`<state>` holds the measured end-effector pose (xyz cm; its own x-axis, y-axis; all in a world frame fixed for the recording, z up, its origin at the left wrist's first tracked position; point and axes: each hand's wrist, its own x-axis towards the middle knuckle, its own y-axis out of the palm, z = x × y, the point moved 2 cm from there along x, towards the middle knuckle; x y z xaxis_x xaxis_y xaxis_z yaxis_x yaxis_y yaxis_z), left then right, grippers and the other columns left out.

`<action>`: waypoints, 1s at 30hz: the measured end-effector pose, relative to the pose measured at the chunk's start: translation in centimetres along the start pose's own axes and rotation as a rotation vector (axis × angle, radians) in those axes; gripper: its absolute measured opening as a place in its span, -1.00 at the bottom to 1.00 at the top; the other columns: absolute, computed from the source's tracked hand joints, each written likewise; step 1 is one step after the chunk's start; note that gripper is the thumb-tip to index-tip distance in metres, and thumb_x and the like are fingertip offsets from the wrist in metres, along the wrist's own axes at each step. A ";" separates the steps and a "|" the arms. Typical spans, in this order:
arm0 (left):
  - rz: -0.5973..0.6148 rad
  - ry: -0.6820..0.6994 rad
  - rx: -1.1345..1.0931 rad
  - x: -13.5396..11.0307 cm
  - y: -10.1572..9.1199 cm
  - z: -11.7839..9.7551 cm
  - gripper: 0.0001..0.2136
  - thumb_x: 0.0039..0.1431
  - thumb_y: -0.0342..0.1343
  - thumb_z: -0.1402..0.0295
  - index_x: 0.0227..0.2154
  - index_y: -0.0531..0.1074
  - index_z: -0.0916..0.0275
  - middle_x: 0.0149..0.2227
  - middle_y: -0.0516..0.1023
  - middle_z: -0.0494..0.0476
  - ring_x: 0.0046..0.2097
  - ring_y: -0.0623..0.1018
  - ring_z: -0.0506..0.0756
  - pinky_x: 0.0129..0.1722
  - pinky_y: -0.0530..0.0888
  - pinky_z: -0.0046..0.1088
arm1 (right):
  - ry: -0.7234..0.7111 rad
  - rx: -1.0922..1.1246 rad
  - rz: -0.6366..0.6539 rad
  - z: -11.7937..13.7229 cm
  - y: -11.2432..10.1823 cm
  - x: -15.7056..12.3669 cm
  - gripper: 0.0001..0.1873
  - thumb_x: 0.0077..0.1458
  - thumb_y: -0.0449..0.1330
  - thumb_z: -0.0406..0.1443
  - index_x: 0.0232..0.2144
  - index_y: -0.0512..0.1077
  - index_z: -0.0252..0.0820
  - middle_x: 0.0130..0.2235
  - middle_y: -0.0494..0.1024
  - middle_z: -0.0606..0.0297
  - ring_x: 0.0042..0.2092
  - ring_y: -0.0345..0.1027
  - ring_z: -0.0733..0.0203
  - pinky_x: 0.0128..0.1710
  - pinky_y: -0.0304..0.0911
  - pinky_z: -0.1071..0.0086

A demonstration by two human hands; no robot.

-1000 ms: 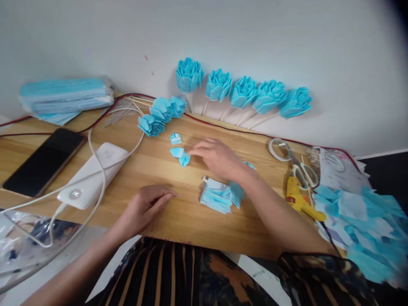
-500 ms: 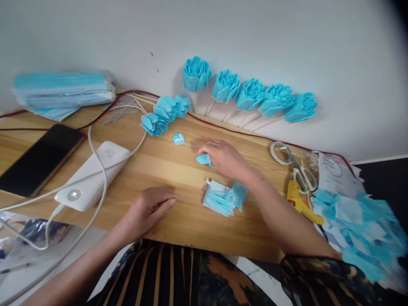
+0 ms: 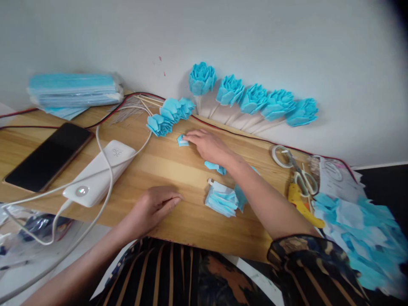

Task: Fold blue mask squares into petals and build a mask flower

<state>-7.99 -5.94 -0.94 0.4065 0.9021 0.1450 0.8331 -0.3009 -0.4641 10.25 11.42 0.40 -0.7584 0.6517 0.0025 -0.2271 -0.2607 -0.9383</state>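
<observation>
A: What is on the wooden table [image 3: 165, 169], left to right?

B: A plastic-wrapped pack of blue face masks [image 3: 76, 89], a black smartphone [image 3: 49, 157] and a white power bank [image 3: 98, 173]. Next is the left hand [image 3: 156, 208], resting near the front edge, fingers curled, thumb laid against them; nothing shows in it. Farther back lie three blue fabric flowers [image 3: 172, 111]. Just in front of them is a small folded blue piece [image 3: 182, 140], with the fingertips of the right hand [image 3: 208, 146] at its right edge.

A: Is it gripped?

B: I cannot tell; the hand hides the contact. More folded pieces [image 3: 215, 167] lie beside the right wrist, and nearer the person a stack of pleated blue fabric [image 3: 222, 199]. Five flowers on stems [image 3: 254, 100] lean on the wall. Then come a tape roll [image 3: 276, 158], scissors [image 3: 304, 178], a yellow glue gun [image 3: 298, 199] and a heap of blue scraps [image 3: 366, 242].

A: How would the piece handle?

B: Probably very light, soft, easily creased, hardly slippery. Its folds might spring open, so a gentle pinch across a folded edge suits it.

A: Any writing?

B: The power bank's display shows digits, too blurred to trust. A printed bag [image 3: 334, 172] at far right bears a round mark, unreadable.
</observation>
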 end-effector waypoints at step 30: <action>0.020 -0.126 0.110 0.1 -0.1 1.3 -0.59 0.31 0.03 0.00 -0.44 0.58 0.17 -0.03 0.70 0.13 0.01 0.67 0.23 0.06 0.55 -0.29 | 0.331 0.093 -0.508 8.0 -4.0 -26.4 -0.73 0.32 0.15 -0.30 -0.41 0.58 -0.12 -0.35 0.70 0.32 -0.29 0.58 0.26 -0.20 0.43 0.39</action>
<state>-8.53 -5.36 -2.03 0.3667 0.9300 0.0267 0.7760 -0.2899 -0.5601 26.26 -10.48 6.86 -0.3145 0.8935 0.3205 -0.5741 0.0899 -0.8139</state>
